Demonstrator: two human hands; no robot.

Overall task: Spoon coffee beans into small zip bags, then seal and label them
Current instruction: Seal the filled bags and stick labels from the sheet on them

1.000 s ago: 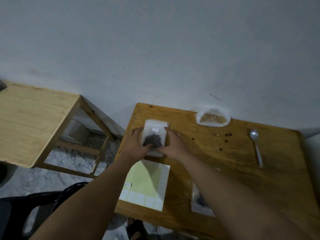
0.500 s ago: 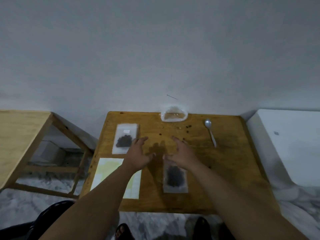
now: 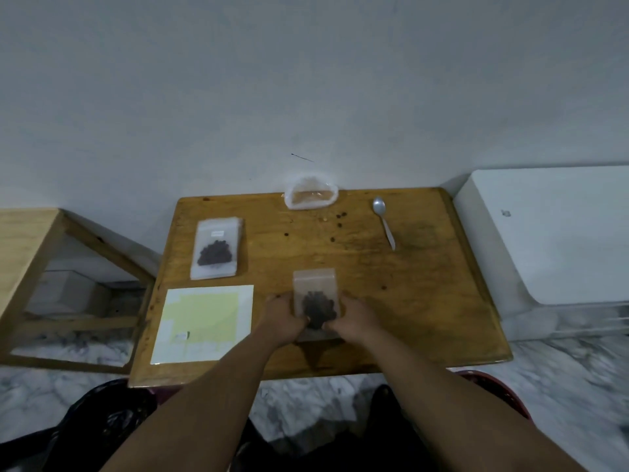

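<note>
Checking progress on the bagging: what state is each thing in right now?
front zip bag: beans inside, no label seen, held by left hand and right hand
far zip bag: flat on table, beans inside, labelled
large plastic bag: mouth open
spoon: lying empty, untouched
label sheet: flat, mostly peeled
loose beans: scattered on table

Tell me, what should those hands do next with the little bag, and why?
Probably peel a sticker from the label sheet and put it on. The left hand and right hand grip a zip bag of beans showing no label, while the other bag beyond the sheet already bears one.
</note>
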